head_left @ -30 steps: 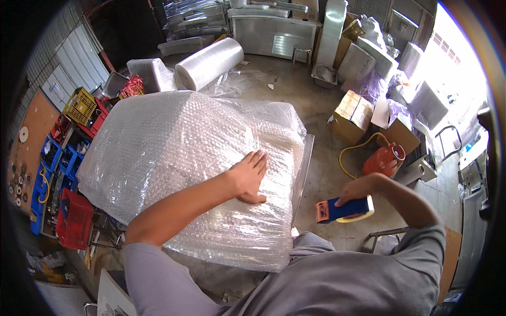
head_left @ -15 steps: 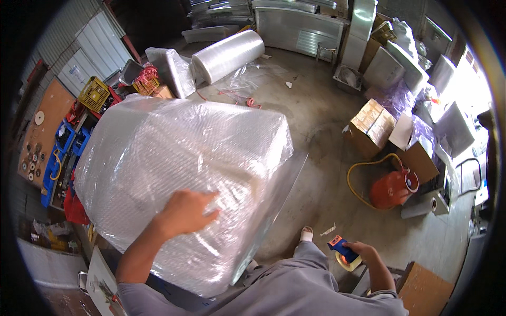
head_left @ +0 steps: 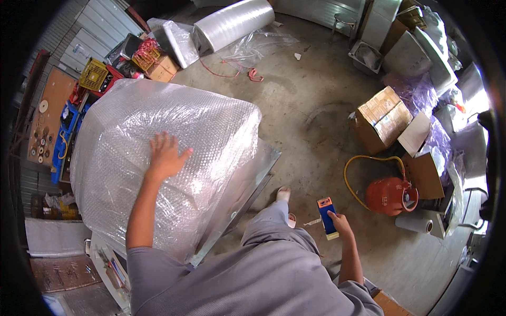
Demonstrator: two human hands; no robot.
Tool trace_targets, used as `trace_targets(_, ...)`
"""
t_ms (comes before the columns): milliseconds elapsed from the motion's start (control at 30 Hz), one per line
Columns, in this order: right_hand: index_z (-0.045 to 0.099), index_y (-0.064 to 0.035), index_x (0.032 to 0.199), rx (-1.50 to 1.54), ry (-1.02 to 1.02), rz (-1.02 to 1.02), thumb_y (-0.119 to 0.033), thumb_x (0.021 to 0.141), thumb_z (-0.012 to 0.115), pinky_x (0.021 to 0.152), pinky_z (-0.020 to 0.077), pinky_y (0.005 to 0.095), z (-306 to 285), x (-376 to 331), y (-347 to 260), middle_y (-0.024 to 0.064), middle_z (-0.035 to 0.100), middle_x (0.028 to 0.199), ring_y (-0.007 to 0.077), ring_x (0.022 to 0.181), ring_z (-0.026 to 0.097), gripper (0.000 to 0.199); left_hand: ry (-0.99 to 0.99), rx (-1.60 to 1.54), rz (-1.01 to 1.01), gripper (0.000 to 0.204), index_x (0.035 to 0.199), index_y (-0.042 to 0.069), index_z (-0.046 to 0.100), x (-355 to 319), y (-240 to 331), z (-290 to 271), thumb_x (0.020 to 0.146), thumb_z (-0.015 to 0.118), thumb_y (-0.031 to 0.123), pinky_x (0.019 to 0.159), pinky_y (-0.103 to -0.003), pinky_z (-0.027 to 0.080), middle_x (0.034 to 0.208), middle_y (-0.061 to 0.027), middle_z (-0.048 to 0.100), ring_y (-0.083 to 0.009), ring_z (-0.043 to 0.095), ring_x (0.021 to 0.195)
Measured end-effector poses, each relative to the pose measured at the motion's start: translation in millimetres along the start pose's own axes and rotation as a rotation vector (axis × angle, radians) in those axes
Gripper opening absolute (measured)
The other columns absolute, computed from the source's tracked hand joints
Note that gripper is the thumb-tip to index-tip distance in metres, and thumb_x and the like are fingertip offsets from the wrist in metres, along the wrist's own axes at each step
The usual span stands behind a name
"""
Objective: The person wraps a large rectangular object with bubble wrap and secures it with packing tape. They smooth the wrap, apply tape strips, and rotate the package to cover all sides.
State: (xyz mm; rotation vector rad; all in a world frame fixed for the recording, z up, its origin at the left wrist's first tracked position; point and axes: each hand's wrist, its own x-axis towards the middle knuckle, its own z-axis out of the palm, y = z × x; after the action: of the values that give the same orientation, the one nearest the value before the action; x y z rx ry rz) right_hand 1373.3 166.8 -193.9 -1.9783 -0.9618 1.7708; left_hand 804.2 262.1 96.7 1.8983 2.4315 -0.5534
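A large boxy object covered in clear bubble wrap (head_left: 126, 163) stands in front of me on the left; what it is inside the wrap cannot be made out. My left hand (head_left: 167, 158) lies on top of the wrap with its fingers spread, holding nothing. Away from it on the right, my right hand (head_left: 341, 225) grips a blue tape dispenser (head_left: 328, 217) with an orange end, held above the floor. Along the near right side of the wrapped object, a metal edge (head_left: 234, 218) shows below the wrap.
A red gas cylinder (head_left: 387, 196) with a yellow hose stands on the right, near a cardboard box (head_left: 382, 118). At the back lies a big roll of bubble wrap (head_left: 234, 23). Red strap (head_left: 255, 76) rests on the floor. Yellow baskets (head_left: 94, 75) and a board (head_left: 46, 116) are at left.
My left hand has moved forward and left over the wrap, its fingers now spread. The tape dispenser in my right hand has turned more upright and shifted left. The view has swung.
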Motion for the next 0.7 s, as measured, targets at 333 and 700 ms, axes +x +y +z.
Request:
trace_targets(333,0.069,0.0055,0.084,-0.2,-0.032,-0.221,-0.047,0.094,0.067,0.06,0.0471,0.0317,-10,105,-119,0.0044,0.065,0.069,0.011,0.064,0.059,0.054,-0.155,-1.623,-0.273,0.074,0.144,-0.002,0.046,15,233,196,0.094,0.067,0.048,0.104,-0.041,0.045,0.139,-0.0212,0.055,-0.0303,0.053,0.129)
trace_targets(700,0.067,0.0064,0.078,-0.462,-0.122,-0.393,-0.048,0.091,0.068,0.061,0.0487,0.0387,-69,230,-235,0.011,0.063,0.064,0.0168,0.063,0.061,0.056,0.283,-2.276,-1.17,0.054,0.138,0.011,0.054,79,271,243,0.097,0.067,0.042,0.095,-0.035,0.047,0.133,-0.0016,0.062,-0.0192,0.062,0.118)
